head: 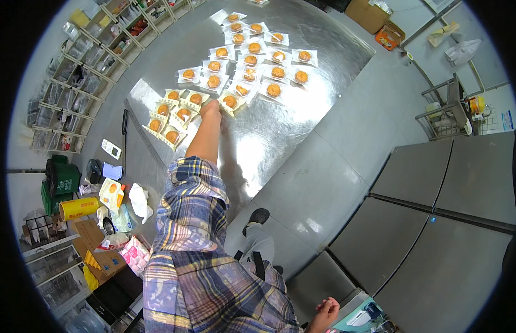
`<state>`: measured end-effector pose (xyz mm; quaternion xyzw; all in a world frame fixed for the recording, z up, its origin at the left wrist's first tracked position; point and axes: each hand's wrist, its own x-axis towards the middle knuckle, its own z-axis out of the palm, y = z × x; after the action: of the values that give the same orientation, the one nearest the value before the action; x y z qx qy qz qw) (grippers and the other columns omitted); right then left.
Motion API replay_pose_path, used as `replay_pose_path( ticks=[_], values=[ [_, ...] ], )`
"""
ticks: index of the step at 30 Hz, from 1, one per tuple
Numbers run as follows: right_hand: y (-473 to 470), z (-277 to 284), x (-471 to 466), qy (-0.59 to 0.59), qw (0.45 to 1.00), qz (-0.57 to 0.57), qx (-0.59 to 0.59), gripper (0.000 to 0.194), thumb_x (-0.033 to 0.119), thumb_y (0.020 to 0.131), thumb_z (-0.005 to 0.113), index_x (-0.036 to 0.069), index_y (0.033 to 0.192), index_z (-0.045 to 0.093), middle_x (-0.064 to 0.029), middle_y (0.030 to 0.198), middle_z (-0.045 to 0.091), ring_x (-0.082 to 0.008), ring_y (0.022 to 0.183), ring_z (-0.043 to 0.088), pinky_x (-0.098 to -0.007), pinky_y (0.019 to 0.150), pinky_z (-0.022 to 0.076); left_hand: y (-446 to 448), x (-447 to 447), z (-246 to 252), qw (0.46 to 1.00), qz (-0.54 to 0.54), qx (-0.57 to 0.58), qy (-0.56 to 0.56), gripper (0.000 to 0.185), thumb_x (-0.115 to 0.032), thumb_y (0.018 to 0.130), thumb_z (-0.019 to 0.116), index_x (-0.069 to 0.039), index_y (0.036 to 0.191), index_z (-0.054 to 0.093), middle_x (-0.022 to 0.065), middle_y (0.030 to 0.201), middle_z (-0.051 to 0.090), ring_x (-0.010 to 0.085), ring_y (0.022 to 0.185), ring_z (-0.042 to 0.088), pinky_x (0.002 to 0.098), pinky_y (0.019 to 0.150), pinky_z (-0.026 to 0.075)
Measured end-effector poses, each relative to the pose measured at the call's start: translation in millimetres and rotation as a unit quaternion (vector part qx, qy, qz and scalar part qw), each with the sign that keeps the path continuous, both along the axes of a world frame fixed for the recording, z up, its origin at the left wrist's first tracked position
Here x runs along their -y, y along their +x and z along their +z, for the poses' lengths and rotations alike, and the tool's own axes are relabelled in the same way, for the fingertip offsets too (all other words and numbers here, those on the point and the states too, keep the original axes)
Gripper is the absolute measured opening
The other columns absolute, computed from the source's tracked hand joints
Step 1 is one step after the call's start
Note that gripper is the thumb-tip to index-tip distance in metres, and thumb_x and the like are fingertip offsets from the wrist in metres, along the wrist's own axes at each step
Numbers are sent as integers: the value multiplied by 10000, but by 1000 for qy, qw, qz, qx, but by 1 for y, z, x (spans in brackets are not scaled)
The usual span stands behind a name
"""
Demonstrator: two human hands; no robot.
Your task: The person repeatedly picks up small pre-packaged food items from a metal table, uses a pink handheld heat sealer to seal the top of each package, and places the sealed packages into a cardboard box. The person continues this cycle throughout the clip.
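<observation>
My left hand (211,109) reaches across the steel table (191,154), its fingers closed at the left edge of a wrapped round pastry (230,102) in a yellowish clear-fronted packet. Left of the hand lie several similar yellowish packets, one of them a wrapped pastry (183,115) close by. Beyond it spreads a group of whiter packets, such as the wrapped pastry (273,89), many side by side or overlapping at their edges. Low at the right of the view, my right hand (328,309) hangs with its fingers loosely curled; nothing shows in it.
A metal ruler (143,133), a long dark-handled knife (124,129) and a white remote control (111,149) lie at the table's left. Bags and a yellow roll (79,208) crowd the near left. Steel refrigerator doors (378,233) stand at the right, across the tiled floor (324,162).
</observation>
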<state>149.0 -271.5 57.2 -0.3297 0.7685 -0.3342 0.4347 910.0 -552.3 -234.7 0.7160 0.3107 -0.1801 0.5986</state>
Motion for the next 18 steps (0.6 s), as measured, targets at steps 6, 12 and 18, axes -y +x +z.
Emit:
replay_pose_path(
  ticks=[6,12,18],
  values=[
    [22,4,27,1,999,41,-11,142,179,1029,595,51,1088,615,-32,854,625,-105,679,557,-242,579,459,-30,-18,-6,994,-42,97,16,291,-172,838,765,51,1002,674,184,1035,725,246,855,682,357,796,539],
    [46,-4,62,3,995,98,15,117,154,1014,609,45,1050,634,-30,875,646,-74,711,570,-217,591,480,-106,-60,83,939,-148,298,-84,224,-218,1014,627,-4,972,578,38,818,617,110,733,541,276,689,462],
    [101,22,110,-57,957,282,24,207,116,988,632,4,1162,633,-52,954,671,-117,826,629,-260,748,526,-268,-107,240,824,-429,349,-128,218,-206,1035,610,-41,926,519,-37,776,455,54,740,409,229,647,380]
  ],
)
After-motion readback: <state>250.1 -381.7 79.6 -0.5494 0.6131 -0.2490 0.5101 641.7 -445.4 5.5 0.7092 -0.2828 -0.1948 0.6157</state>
